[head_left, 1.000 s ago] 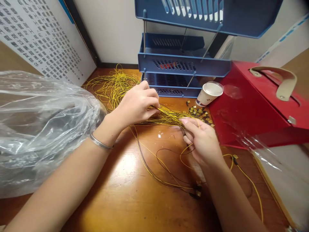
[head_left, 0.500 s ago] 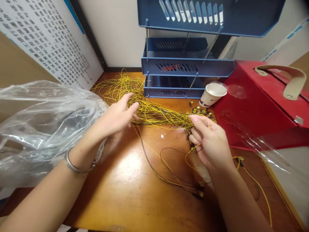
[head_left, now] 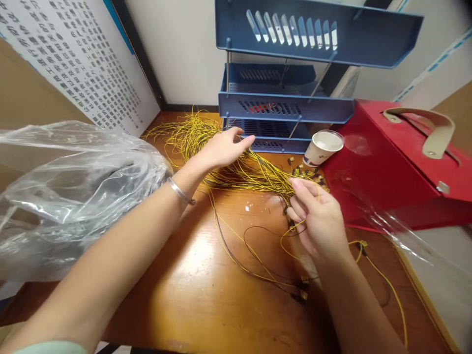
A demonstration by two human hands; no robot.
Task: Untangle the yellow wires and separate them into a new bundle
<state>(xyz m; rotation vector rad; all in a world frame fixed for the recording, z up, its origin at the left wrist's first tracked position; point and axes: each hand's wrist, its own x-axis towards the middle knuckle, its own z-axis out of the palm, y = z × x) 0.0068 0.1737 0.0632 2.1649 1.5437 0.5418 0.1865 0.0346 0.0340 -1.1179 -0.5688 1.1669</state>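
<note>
Left hand: spread over the wire bundle, thumb and forefinger parted, other fingertips too hidden to tell
Right hand: pinching a few strands between thumb and forefinger, near the connector end
Wire bundle: yellow and dark, stretched across the wooden table between both hands, tangled beyond the left one
Connectors: small, clustered just beyond the right hand, near the paper cup
Loose wires: curving over the table, nearer than the bundle
Blue tray rack: standing behind the bundle
Red box: right of the cup, beige-handled
Clear plastic bag: beside the left forearm
</note>
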